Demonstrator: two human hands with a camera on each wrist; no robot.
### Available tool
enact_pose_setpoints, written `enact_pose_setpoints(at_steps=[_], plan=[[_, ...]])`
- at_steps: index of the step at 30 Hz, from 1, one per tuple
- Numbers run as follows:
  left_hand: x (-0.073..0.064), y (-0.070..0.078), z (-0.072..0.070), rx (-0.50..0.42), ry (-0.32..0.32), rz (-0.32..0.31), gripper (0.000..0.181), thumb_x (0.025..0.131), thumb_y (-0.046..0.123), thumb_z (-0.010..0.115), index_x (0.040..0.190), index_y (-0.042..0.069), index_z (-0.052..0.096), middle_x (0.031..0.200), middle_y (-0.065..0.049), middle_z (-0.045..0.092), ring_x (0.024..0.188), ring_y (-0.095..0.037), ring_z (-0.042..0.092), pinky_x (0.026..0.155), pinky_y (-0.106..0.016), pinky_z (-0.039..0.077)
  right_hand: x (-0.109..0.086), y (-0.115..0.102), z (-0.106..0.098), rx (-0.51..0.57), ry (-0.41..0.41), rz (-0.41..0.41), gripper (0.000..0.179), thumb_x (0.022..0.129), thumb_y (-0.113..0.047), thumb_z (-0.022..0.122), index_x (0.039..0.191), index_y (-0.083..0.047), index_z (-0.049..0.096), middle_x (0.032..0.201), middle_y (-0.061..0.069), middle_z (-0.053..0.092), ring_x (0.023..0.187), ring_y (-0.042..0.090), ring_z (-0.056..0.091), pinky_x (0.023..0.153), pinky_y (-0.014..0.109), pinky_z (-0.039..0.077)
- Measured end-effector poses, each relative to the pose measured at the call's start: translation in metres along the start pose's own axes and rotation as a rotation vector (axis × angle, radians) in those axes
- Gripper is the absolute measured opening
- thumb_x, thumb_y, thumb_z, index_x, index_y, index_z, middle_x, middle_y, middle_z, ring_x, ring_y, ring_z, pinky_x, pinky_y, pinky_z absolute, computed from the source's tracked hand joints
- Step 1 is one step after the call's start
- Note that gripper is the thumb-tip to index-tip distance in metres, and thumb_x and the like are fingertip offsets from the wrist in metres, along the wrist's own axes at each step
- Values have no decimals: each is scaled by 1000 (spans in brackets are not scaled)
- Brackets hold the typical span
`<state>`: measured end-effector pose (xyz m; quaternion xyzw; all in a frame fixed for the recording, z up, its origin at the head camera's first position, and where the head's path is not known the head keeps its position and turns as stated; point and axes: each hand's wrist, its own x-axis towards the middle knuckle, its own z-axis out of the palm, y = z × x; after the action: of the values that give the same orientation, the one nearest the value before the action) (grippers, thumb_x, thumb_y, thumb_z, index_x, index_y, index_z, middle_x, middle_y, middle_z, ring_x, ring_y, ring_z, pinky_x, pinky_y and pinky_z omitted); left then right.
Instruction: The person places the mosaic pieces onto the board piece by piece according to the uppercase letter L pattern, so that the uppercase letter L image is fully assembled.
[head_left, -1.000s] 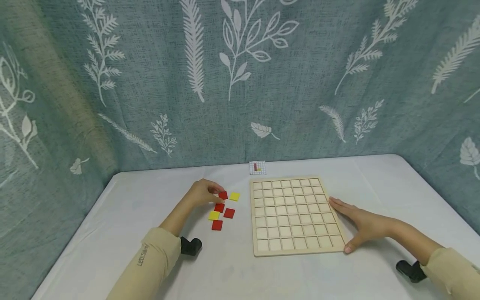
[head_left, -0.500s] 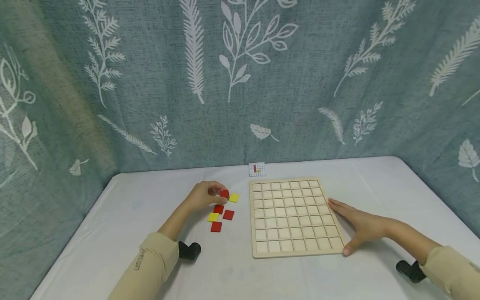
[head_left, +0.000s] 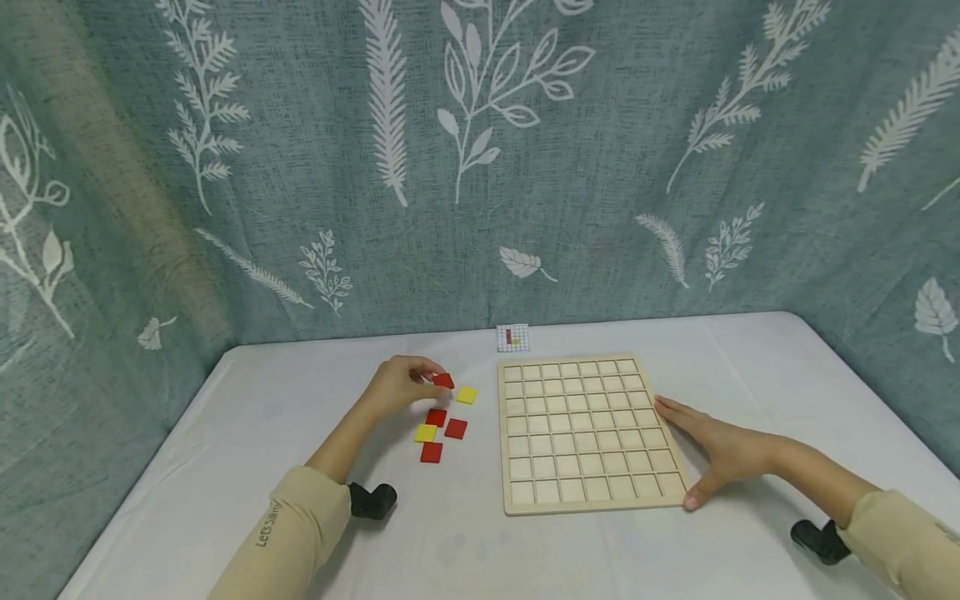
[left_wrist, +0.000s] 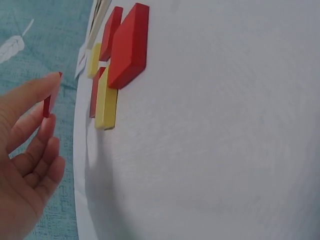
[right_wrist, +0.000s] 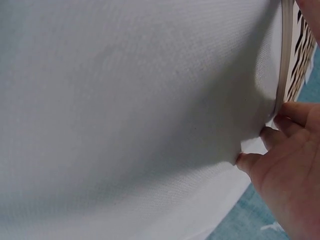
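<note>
Between thumb and fingers, my left hand [head_left: 397, 387] pinches a red square tile [head_left: 444, 381], tilted and raised over the far left part of the table. In the left wrist view this red tile [left_wrist: 47, 106] shows edge-on. Below it lie more red tiles [head_left: 455, 428] and a yellow tile [head_left: 425, 433]; another yellow tile [head_left: 467, 395] is just to its right. My right hand [head_left: 723, 450] spreads along the right side of a wooden grid board [head_left: 504, 433], fingertips at that edge and thumb at the near corner. The right wrist view shows the fingers [right_wrist: 295, 110] against the board's side.
A small printed grid card [head_left: 513, 338] with red and yellow marks lies beyond the board at the table's far edge. White cloth [head_left: 465, 550] covers the table. A green leaf-patterned curtain [head_left: 300, 167] hangs behind. Black camera mounts [head_left: 372, 501] are worn at both wrists.
My left hand shifted right with the red tile toward the yellow one, then back left and slightly up, tilting the tile. The right hand and the board stay in place.
</note>
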<state>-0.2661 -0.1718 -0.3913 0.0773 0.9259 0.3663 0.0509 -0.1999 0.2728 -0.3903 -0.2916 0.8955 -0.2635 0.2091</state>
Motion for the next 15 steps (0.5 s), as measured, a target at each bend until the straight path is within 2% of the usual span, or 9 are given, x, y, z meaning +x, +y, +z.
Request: enact_pose_setpoints(at_steps=[7, 15], plan=[[0, 2, 3, -10, 2, 21, 33, 76, 28, 75, 104, 11, 70, 100, -6, 65, 89, -21, 53, 76, -32, 45, 0, 0, 0, 2, 0, 8, 124, 57, -40, 84, 143, 10, 10, 149, 29, 4, 133, 51, 4, 101, 64, 12], [0, 11, 8, -7, -2, 35, 31, 75, 27, 76, 101, 12, 71, 94, -3, 66, 86, -19, 52, 75, -31, 45, 0, -1, 0, 1, -2, 9, 124, 57, -41, 84, 143, 11, 10, 149, 30, 4, 133, 52, 4, 101, 64, 13]])
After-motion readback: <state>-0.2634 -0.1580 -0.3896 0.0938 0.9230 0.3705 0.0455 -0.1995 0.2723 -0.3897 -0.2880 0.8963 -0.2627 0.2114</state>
